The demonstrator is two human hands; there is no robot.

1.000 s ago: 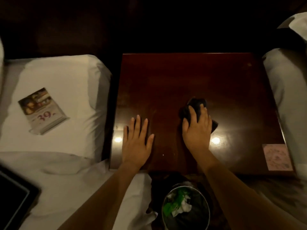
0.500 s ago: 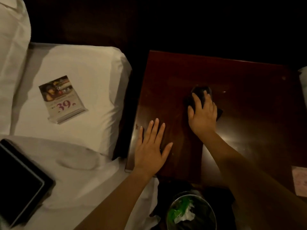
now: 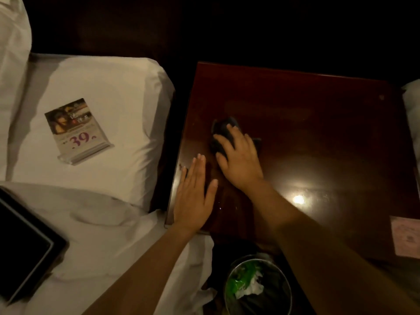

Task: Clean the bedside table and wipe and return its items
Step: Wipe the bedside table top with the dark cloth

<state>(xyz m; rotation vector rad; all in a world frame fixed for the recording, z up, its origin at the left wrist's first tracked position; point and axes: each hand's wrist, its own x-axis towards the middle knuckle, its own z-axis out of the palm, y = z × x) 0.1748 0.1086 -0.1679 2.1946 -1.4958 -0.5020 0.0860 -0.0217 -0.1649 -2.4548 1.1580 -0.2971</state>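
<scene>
My left hand (image 3: 193, 196) flat, fingers straight, on near-left corner of bedside table (image 3: 318, 133). My right hand (image 3: 238, 160) curled over bunched dark cloth (image 3: 223, 129), pressing it on tabletop, left of middle. Pink note (image 3: 406, 237) at near-right corner. Round bin (image 3: 227, 283) on floor below front edge: dark liner, green wrapper (image 3: 238, 280), crumpled white paper (image 3: 252, 288) inside. Price card (image 3: 77, 130) on pillow (image 3: 113, 87).

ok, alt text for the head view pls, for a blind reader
A person's right hand holds a dark cloth against a glossy wooden bedside table, left hand flat near its edge. A price card lies on the pillow beside it; a bin stands in front.
</scene>
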